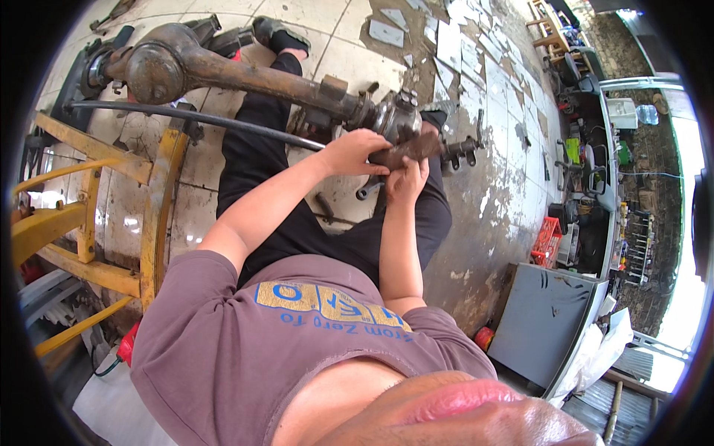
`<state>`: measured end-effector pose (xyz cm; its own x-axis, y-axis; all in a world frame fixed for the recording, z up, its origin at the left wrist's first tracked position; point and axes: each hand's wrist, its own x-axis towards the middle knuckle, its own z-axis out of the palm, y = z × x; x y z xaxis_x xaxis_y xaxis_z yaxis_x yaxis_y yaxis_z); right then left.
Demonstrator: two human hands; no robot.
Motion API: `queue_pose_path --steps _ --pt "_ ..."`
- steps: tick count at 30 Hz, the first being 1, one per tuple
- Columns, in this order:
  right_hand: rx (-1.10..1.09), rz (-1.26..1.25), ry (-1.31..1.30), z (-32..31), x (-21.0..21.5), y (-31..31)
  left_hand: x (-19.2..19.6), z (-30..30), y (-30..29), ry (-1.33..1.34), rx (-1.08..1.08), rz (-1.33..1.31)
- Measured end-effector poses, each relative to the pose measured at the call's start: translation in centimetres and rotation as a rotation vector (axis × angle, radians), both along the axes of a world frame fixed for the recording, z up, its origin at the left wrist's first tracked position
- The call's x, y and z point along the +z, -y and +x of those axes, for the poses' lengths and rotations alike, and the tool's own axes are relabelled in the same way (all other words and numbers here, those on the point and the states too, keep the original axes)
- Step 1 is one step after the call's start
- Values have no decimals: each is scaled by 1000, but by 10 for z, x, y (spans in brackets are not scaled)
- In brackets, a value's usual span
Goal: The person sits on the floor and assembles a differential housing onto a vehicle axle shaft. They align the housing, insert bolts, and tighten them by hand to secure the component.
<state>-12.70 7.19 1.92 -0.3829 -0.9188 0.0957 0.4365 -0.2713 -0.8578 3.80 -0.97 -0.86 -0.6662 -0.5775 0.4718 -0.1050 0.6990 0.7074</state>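
Observation:
A dark brown, roughly rectangular piece [409, 152] is gripped between my two hands; its exact kind cannot be made out. My left hand [358, 152] closes over its left end, fingers bent around it. From below, my right hand [407, 178] pinches its lower edge, thumb up against it. Just beyond them is the greasy metal hub end [398, 115] of a rusty vehicle axle [268, 88], which lies across in front of me. A long dark rod [223, 120] runs from the left toward my left wrist. Between my legs lies a small metal part [324, 206].
A yellow metal frame [152, 215] stands close on my left. Broken tiles [450, 46] litter the floor ahead. On the right are a grey cabinet [543, 312], a red plastic crate [547, 239] and a cluttered workbench [606, 163]. My legs [256, 141] stretch out beneath the axle.

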Motion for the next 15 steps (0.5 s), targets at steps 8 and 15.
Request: queue_pose_path --steps 8,15 --pt "765 -187 -574 -41 28 -33 23 52 9 -281 -56 258" --pt "1235 -2 -687 -62 80 -56 57 93 -15 -142 -30 -78"
